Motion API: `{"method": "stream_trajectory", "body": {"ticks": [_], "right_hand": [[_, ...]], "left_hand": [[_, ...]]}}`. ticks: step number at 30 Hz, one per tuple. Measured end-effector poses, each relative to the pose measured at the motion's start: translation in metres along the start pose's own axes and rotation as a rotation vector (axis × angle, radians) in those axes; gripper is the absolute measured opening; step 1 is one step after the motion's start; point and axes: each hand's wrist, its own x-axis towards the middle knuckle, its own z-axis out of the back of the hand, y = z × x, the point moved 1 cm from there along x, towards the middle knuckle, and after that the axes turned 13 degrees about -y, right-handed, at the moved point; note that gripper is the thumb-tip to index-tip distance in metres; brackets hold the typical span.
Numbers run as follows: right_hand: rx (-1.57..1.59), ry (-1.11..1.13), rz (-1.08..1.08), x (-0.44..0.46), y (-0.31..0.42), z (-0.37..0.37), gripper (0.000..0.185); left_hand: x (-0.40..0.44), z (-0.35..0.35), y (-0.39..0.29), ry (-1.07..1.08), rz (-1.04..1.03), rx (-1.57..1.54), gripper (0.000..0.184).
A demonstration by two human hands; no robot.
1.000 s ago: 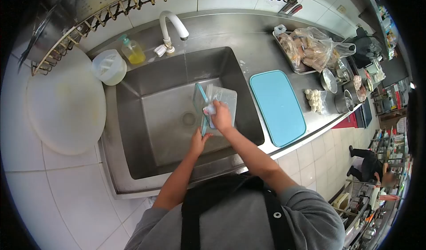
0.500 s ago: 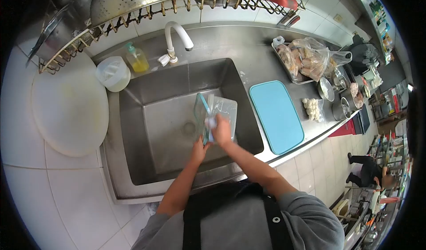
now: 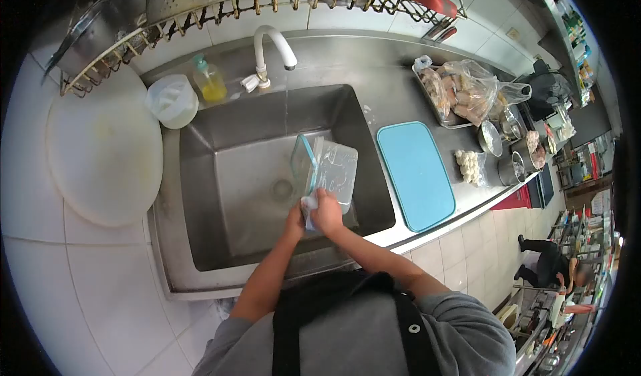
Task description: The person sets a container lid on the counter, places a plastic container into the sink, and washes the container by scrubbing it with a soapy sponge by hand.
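Observation:
My left hand (image 3: 294, 222) is closed at the near end of a clear container with a light-blue rim (image 3: 305, 150), tilted on its side over the sink. My right hand (image 3: 326, 212) closes round a whitish wad (image 3: 309, 204), perhaps a cloth or sponge, pressed against that same near end beside my left hand. Just right of the rim, a translucent plastic container (image 3: 339, 170) with suds on it lies in the steel sink (image 3: 247, 202). My fingers partly hide the wad and the rim's near end.
A blue lid (image 3: 417, 175) lies on the counter right of the sink. Behind stand a white faucet (image 3: 274, 49), a yellow soap bottle (image 3: 211, 82) and a white tub (image 3: 172, 101). Bagged meat (image 3: 467, 89) sits on a tray. A person (image 3: 554, 259) is far right.
My right hand has moved down and slightly left with the whitish wad, along the blue-rimmed container to its near end by my left hand. The view has shifted slightly.

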Motion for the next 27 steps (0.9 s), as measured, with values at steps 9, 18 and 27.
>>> {"method": "stream_trajectory", "body": {"ticks": [9,18,27], "right_hand": [[-0.001,0.002,-0.153,0.069,-0.006,-0.001,0.034],[-0.094,-0.025,-0.058,0.077,-0.013,-0.007,0.041],[-0.083,0.083,0.031,0.024,0.004,0.003,0.032]], "left_hand": [[0.003,0.016,-0.048,0.092,0.042,0.222,0.042],[0.009,0.013,-0.047,0.159,0.132,0.192,0.039],[0.001,-0.008,0.026,-0.011,0.182,-0.202,0.056]]}}
